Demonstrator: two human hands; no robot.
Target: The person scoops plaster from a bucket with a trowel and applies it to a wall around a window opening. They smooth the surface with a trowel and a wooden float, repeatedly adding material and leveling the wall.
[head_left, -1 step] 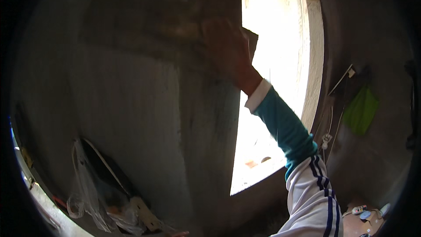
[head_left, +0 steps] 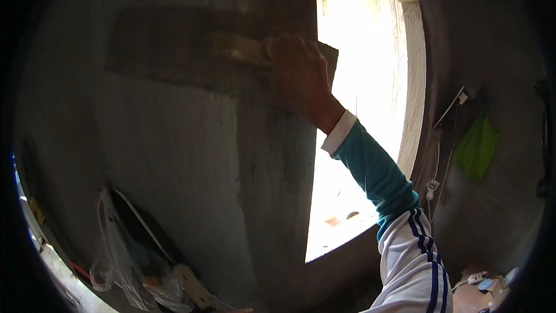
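My right hand (head_left: pixel 298 72) is closed around the pale handle (head_left: pixel 246 49) of a long plastering float. The dark, flat blade of the float (head_left: pixel 156 46) lies sideways against the grey wall (head_left: pixel 168 139). Its right end sticks out past the wall's edge into the bright window opening (head_left: pixel 362 87). Below the blade, the wall shows lighter and darker upright bands. My right arm reaches up from the lower right in a white and teal sleeve. My left hand does not show.
Clear plastic bags (head_left: pixel 116 266) and a pale slotted strip (head_left: pixel 191 287) are at the lower left. On the right wall hang a green bag (head_left: pixel 476 145) and a cord with a white fitting (head_left: pixel 431 188). A cardboard box (head_left: pixel 495 295) with small items stands at the lower right.
My right hand and the float have shifted a little downward along the wall, still gripped the same way. The whole view has moved very slightly.
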